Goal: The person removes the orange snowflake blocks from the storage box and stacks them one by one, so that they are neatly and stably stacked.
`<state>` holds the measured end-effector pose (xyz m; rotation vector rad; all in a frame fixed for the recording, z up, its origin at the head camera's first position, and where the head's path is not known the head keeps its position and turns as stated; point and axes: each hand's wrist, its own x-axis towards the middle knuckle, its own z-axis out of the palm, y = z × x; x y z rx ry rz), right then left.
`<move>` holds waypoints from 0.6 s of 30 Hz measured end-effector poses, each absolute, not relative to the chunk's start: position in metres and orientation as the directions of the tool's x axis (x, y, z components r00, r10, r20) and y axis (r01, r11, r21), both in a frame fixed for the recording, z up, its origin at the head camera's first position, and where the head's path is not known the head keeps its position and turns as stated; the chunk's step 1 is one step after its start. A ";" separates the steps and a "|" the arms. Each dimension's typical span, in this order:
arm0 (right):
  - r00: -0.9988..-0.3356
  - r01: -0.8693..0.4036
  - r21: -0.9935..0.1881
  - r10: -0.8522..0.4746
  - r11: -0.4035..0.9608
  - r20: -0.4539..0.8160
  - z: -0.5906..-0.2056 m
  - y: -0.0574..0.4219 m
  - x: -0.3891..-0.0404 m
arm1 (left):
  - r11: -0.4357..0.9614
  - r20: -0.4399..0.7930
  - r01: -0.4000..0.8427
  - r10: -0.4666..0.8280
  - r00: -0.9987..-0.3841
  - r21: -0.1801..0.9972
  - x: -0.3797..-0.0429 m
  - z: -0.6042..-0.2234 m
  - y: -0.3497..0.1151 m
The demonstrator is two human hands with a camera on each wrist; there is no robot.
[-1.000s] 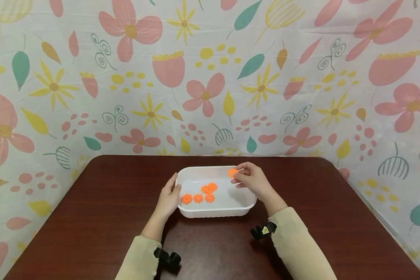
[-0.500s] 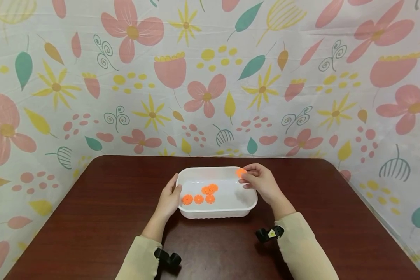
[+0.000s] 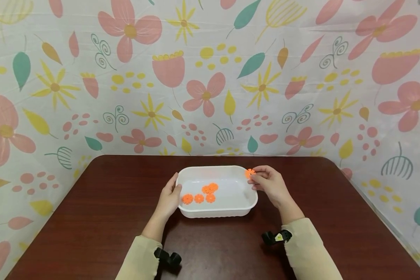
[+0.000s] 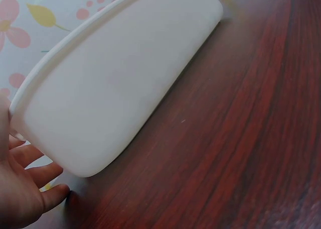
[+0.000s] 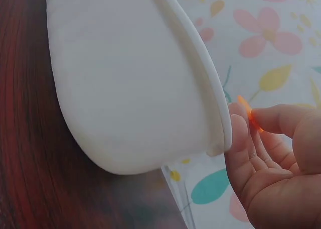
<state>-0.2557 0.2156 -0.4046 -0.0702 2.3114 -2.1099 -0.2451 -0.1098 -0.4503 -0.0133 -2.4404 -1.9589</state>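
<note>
A white plastic tray [image 3: 231, 200] sits on the table, with several orange notched discs [image 3: 199, 198] lying on its floor toward the left; two of them overlap. My left hand [image 3: 169, 195] grips the tray's left end, thumb over the rim and fingers along the outer wall. In the left wrist view those fingers [image 4: 45, 174] show under the rim. Above the tray's far right corner, my right hand [image 3: 271, 184] pinches another orange disc [image 3: 250, 173] between thumb and fingers. The right wrist view shows this disc [image 5: 244, 104] nearly edge-on, just beyond the tray rim.
The table [image 3: 91, 217] is dark red-brown wood and reaches back to a white floral cloth [image 3: 210, 89] hanging behind it. Black camera mounts [image 3: 168, 258] sit at both wrists, over beige sleeves [image 3: 313, 247].
My right hand has moved rightward with the orange disc, from over the tray's inside to its far right corner. The left hand and the tray have stayed in place.
</note>
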 end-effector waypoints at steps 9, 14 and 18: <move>-1.000 -0.018 -0.999 -0.020 0.032 0.018 -0.408 0.225 -0.251 | 0.210 0.015 0.016 0.006 -1.000 0.978 -0.245 -0.449 -0.111; -1.000 -0.008 -0.999 0.012 0.054 0.009 -0.411 0.229 -0.250 | 0.216 0.015 0.015 0.006 -1.000 0.976 -0.245 -0.448 -0.111; -0.999 0.012 -0.998 0.040 0.066 -0.010 -0.414 0.232 -0.251 | 0.215 0.012 0.012 0.003 -1.000 0.977 -0.244 -0.447 -0.111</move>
